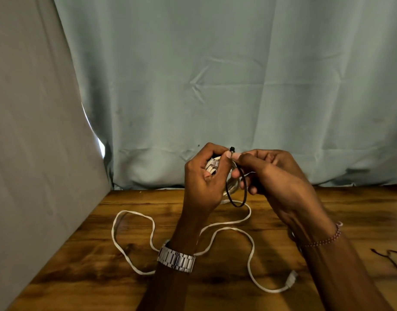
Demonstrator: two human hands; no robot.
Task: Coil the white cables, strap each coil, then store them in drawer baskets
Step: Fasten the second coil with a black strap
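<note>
No legible text, label, brand, number or sign appears anywhere in the head view. The silver metal link watch band at lower centre of the frame shows only plain links; no dial or marking faces the camera. The clear plastic cable connector at centre of the frame carries no readable print. The pale blue-grey fabric backdrop across the upper frame is unprinted.

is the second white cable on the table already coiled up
No, the loose white cable lies sprawled in open bends across the wooden table.
</note>
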